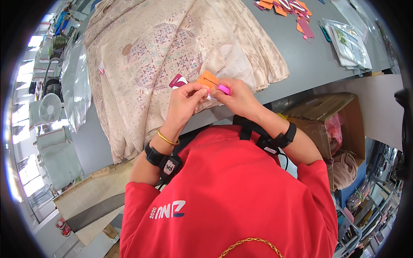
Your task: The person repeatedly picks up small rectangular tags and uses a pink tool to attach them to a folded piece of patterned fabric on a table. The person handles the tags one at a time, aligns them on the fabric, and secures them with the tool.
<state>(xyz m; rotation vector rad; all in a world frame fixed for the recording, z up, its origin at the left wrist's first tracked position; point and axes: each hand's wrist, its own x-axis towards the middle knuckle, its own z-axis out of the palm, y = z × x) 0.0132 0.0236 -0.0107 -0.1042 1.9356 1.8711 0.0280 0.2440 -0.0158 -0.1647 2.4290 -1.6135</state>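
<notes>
My left hand (pixel 188 99) is closed in a pinch at the near edge of a stack of folded beige patterned fabric (pixel 142 56). What its fingertips hold is too small to make out. Beside it, my right hand (pixel 239 98) is closed around a small bright pink object (pixel 224 89), whose exact kind I cannot tell. Both hands' fingertips nearly meet, with a bit of pink and white between them. An orange tag (pixel 206 78) sits just beyond the fingertips, partly hidden by my right hand. Left of it, a maroon and white tag (pixel 177 81) lies on the fabric.
Loose orange and maroon tags (pixel 297 10) lie on the far right of the grey table (pixel 301 56). Green-handled scissors (pixel 325 32) and plastic-wrapped packets (pixel 349 45) are nearby. An open cardboard box (pixel 322 107) stands below on the right; clear plastic (pixel 77 86) hangs at the left edge.
</notes>
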